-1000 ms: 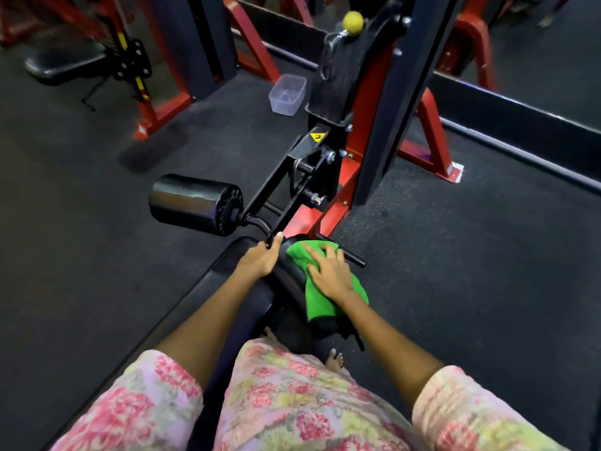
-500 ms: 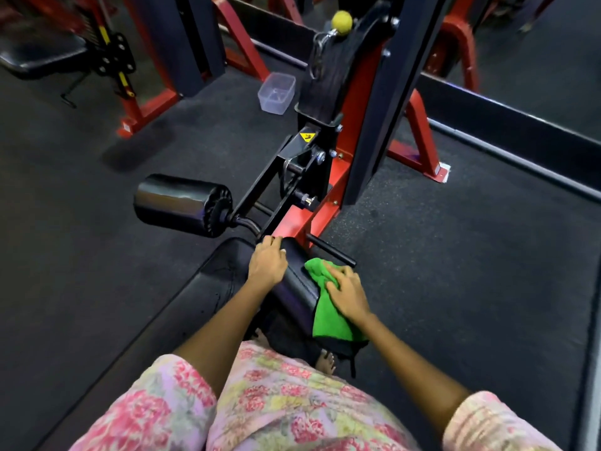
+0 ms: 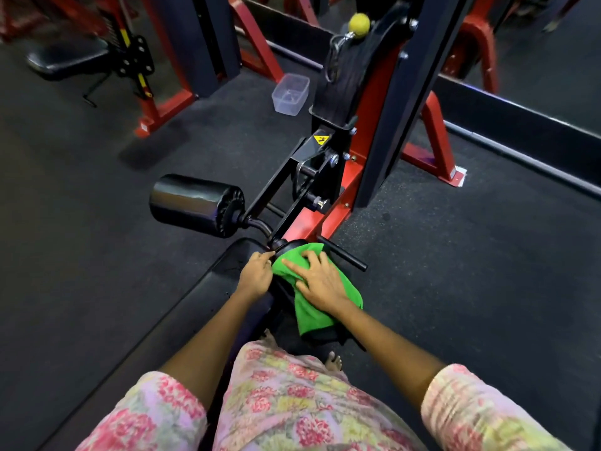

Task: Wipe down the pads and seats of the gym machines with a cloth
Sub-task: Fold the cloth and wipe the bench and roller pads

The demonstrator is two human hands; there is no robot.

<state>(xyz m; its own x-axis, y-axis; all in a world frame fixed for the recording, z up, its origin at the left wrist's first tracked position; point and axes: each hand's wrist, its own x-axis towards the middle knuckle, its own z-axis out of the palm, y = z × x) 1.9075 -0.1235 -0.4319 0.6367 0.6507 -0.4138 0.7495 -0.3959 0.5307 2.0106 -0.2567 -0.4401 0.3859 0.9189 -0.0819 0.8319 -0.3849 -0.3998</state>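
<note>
A green cloth lies draped over a black roller pad at the near end of a red and black gym machine. My right hand presses flat on the cloth with spread fingers. My left hand rests on the left side of that pad, fingers loosely bent against it. A second black roller pad sticks out to the left, a little farther away. A long black bench pad runs under my left arm.
A clear plastic tub stands on the dark rubber floor beside the machine's red frame. A black handle bar juts out right of the cloth. Another machine with a black seat is at the far left. A mirror wall runs along the right.
My right hand has slid the cloth up and left, from the pad's right side onto its top. My left hand stays on the pad's left side.
</note>
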